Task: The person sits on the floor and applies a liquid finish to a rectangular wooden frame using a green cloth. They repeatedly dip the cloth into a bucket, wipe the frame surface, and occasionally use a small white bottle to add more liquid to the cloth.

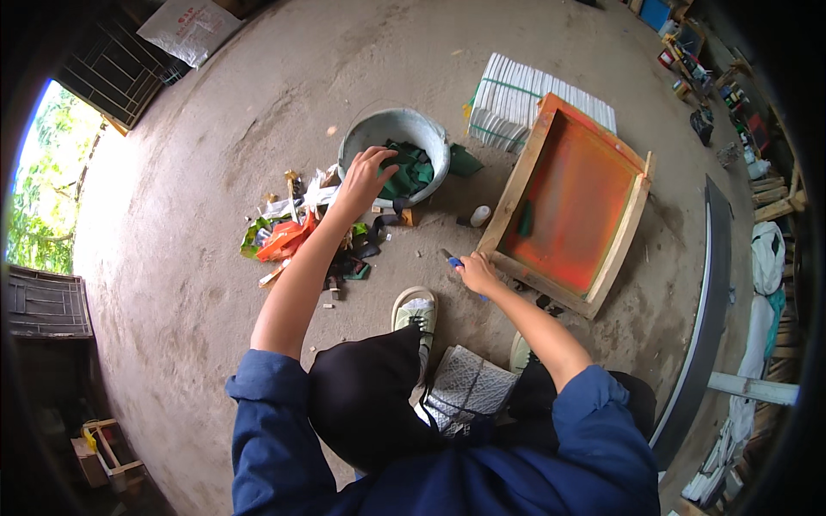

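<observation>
My left hand [368, 179] reaches over the near left rim of a grey bucket [404, 125]. Its fingers are spread and curved, with nothing seen in them. Dark green scraps [411, 170] lie inside the bucket, and one green piece sticks out beside its right side. My right hand [477, 275] is closed around a small blue-handled knife [453, 261], its dark tip pointing up and left. This hand is close to the near left corner of a wooden frame [509, 199] with an orange-stained screen [572, 202].
Mixed scraps [288, 236] lie left of the bucket. A small white bottle [480, 215] stands between bucket and frame. Behind the frame is a strapped stack of white pieces [542, 96]. A wrapped bundle [469, 387] lies between my feet. A long dark panel [705, 301] is at the right.
</observation>
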A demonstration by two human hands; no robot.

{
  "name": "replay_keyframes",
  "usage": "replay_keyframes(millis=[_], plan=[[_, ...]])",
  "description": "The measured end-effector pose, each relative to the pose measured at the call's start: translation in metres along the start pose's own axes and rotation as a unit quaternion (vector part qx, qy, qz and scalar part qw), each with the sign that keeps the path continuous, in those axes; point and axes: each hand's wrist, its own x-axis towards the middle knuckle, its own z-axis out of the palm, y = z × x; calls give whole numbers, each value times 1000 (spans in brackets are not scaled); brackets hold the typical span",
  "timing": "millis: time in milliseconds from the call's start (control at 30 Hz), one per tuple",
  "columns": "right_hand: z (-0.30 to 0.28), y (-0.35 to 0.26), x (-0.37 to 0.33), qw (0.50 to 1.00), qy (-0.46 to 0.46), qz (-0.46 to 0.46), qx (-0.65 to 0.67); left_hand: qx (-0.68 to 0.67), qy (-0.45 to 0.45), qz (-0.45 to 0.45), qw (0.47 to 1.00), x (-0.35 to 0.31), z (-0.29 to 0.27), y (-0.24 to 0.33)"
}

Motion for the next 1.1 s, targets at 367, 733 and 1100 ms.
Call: replay_keyframes(millis=[367, 733, 1100], plan=[[-22, 19, 22, 985, 38, -69, 156, 85, 46, -24, 995, -18, 21, 4], [-201, -40, -65, 673, -132, -44, 727, -301, -176, -23, 937, 11, -1, 171], [-195, 27, -114, 803, 55, -6, 593, -183, -141, -2, 973, 0, 26, 186]])
